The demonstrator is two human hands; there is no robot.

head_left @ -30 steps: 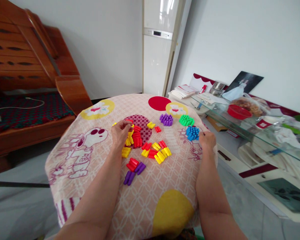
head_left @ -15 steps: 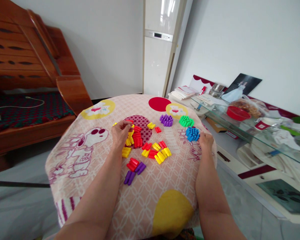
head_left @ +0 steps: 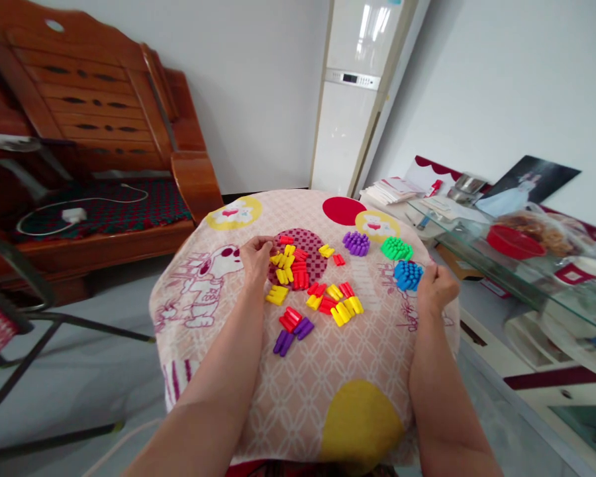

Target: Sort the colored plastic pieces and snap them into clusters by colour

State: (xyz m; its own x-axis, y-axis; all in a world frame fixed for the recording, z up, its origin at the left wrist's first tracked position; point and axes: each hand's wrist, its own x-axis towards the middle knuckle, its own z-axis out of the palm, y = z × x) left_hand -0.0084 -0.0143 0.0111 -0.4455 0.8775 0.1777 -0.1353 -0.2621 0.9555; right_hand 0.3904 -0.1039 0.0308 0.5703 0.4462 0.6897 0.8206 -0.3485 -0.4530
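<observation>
A pile of loose red and yellow plastic pegs (head_left: 298, 271) lies in the middle of a round table under a patterned pink cloth (head_left: 298, 397). My left hand (head_left: 256, 257) rests at the pile's left edge with its fingers curled onto a yellow peg. Two purple pegs (head_left: 283, 342) lie nearest to me. Bundled peg clusters stand at the far right: purple (head_left: 356, 242), green (head_left: 396, 248) and blue (head_left: 408, 274). My right hand (head_left: 436, 289) sits closed beside the blue cluster, touching its right side.
A wooden bench (head_left: 94, 152) with a dark cushion and a white cable stands at the left. A tall white air conditioner (head_left: 350, 99) is behind the table. A cluttered glass shelf (head_left: 516, 265) runs along the right. A metal chair frame (head_left: 10, 311) stands at the near left.
The camera has turned left, so the table appears further right. Both hands stay in about the same places by the pegs.
</observation>
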